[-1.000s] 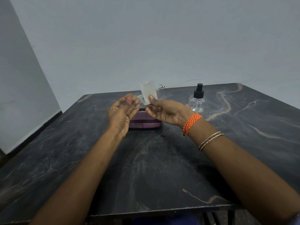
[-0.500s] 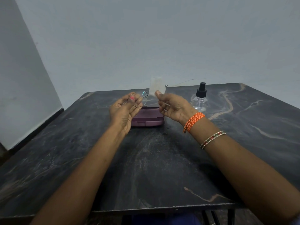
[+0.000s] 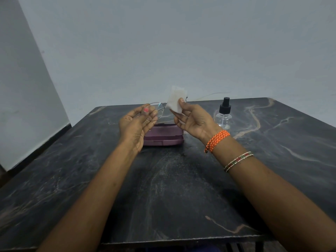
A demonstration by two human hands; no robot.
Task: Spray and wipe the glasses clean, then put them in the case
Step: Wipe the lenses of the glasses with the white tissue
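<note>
Thin wire-framed glasses (image 3: 158,110) are held up above the table, with my left hand (image 3: 135,124) pinching the left lens rim. My right hand (image 3: 193,119) grips a small white cloth (image 3: 176,101) folded over the right lens, which the cloth hides. One thin temple arm sticks out to the right towards the wall. A purple glasses case (image 3: 163,136) lies shut on the dark marble table (image 3: 163,179), just behind and below both hands. A clear spray bottle (image 3: 224,115) with a black nozzle stands upright to the right of my right hand.
A pale wall rises behind the table's far edge. The table's front edge runs near the bottom of the view. An orange thread band and thin bangles sit on my right wrist.
Both hands have lifted the glasses higher and moved slightly apart. The cloth has shifted from the middle of the frame onto the right lens, leaving the left lens uncovered.
</note>
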